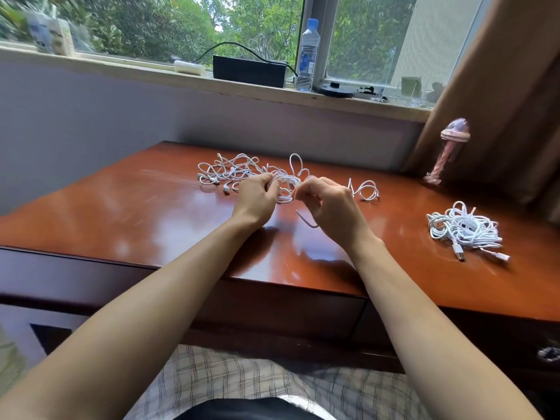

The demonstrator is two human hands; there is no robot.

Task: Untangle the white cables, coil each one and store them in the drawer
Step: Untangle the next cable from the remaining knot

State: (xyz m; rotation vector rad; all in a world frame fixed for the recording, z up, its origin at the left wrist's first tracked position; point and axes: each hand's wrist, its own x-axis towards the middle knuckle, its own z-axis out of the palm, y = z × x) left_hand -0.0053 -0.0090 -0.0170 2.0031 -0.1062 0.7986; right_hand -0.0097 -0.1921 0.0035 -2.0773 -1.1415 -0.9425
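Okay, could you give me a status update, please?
Left hand and right hand both pinch the cable tangle. Second bundle lies apart on the desk, right side. Nothing obstructing.

Two heaps of white cables on the desk [151,207] — one tangle [230,174] by the far edge, one bundle [463,230] near the right edge; single cables can't be counted. Two hands: left hand [257,195], right hand [327,201]. One bottle [307,56], one black box [248,71] on the windowsill [121,68].
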